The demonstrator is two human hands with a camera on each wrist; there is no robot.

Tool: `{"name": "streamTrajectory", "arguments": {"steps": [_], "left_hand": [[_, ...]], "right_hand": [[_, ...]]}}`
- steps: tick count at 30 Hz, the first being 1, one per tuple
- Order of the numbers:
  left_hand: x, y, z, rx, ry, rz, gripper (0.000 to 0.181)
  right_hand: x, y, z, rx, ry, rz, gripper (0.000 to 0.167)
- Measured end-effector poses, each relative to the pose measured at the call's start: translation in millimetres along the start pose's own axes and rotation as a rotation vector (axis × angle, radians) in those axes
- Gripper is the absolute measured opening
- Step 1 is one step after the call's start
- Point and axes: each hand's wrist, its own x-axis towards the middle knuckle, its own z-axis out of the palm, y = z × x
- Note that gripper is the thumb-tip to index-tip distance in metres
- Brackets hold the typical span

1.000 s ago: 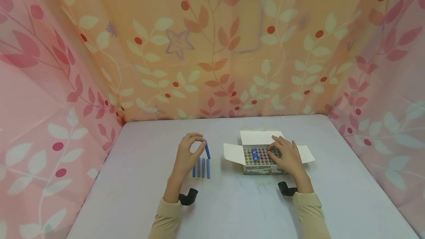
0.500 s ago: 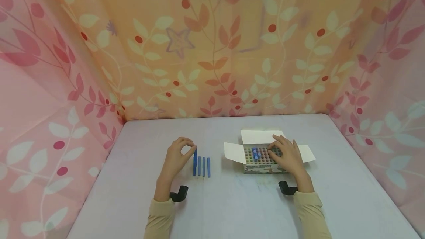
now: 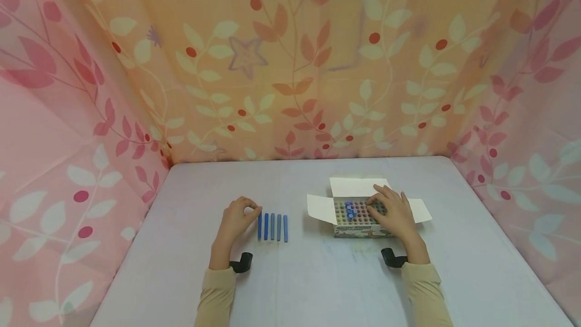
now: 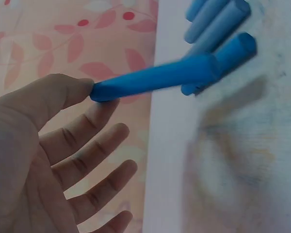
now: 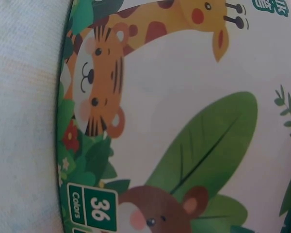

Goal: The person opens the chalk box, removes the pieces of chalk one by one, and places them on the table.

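Between thumb and index fingertip, my left hand (image 3: 232, 222) pinches one end of a blue chalk stick (image 4: 153, 80). That stick slants down beside a row of several blue chalk sticks (image 3: 273, 226) lying parallel on the table, as the head and left wrist views show. My right hand (image 3: 394, 212) is over the right part of an open cardboard box (image 3: 356, 232), thumb and index fingertips close together. Whether anything is between them is too small to tell. A few blue chalk ends (image 3: 349, 211) stand higher than the other colours in the box.
The box's white flaps (image 3: 320, 207) spread outward at its left, right and back. Its printed side (image 5: 150, 116), with animals and "36 Colors", fills the right wrist view. Floral cloth (image 3: 290, 64) encloses the white table (image 3: 313, 281) at the back and sides.
My left hand has moved left and down with the chalk stick, from above the row's right end to its left end. My right hand stays over the box.
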Motion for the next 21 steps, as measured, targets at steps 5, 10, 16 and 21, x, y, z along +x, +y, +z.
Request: {"name": "streamTrajectory", "arguments": {"steps": [5,10,16,21], "left_hand": [[0.8,-8.1,7.8,0.035,0.017,-0.015,0.020],[1.8,-13.1,14.6,0.075,0.057,0.002,0.022],[1.2,-16.9,21.5,0.134,0.096,0.006,0.019],[1.9,-19.8,25.3,0.163,0.091,-0.027,0.020]], "right_hand": [[0.2,0.4,0.0,-0.003,-0.002,0.001,0.010],[1.0,1.6,0.3,-0.009,-0.003,0.005,0.010],[0.8,1.1,0.2,-0.002,-0.010,0.008,0.010],[0.6,0.2,0.4,-0.004,-0.010,0.012,0.010]]}}
